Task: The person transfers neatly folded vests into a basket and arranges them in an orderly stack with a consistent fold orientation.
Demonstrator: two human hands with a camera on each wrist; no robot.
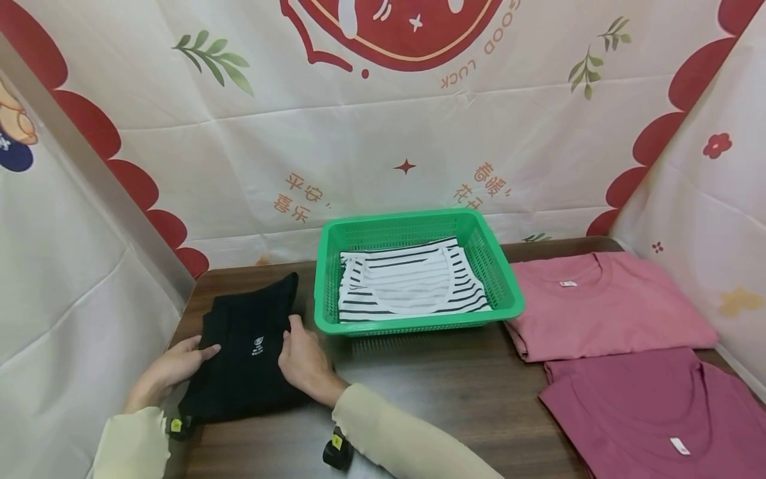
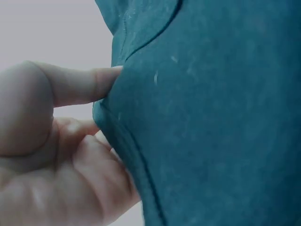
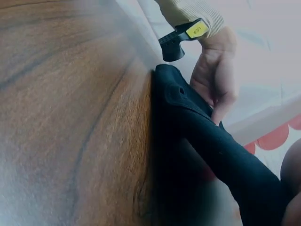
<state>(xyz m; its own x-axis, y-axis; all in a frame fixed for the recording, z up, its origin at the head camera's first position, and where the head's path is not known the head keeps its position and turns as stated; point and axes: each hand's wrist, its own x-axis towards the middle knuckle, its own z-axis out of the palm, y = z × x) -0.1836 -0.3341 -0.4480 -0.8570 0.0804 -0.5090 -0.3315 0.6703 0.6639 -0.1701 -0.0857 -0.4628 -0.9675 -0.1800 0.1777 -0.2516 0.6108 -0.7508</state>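
A folded black garment [image 1: 239,372] with a small white print lies at the left of the table, its far corner sticking up. My left hand [image 1: 173,369] pinches its left edge, thumb on top and fingers beneath, as the left wrist view shows close up on the cloth [image 2: 202,117]. On the opposite side my right hand [image 1: 305,356] grips the right edge. In the right wrist view the garment [image 3: 216,146] is lifted along its near side, with the left hand [image 3: 216,80] beyond it.
A green basket [image 1: 419,326] holding a folded white-and-black striped shirt [image 1: 413,279] stands at the table's back middle. To the right lie a folded pink shirt [image 1: 604,313] and a folded plum shirt [image 1: 646,412]. Printed white cloth [image 1: 383,153] walls the back and sides of the wooden table [image 1: 431,379].
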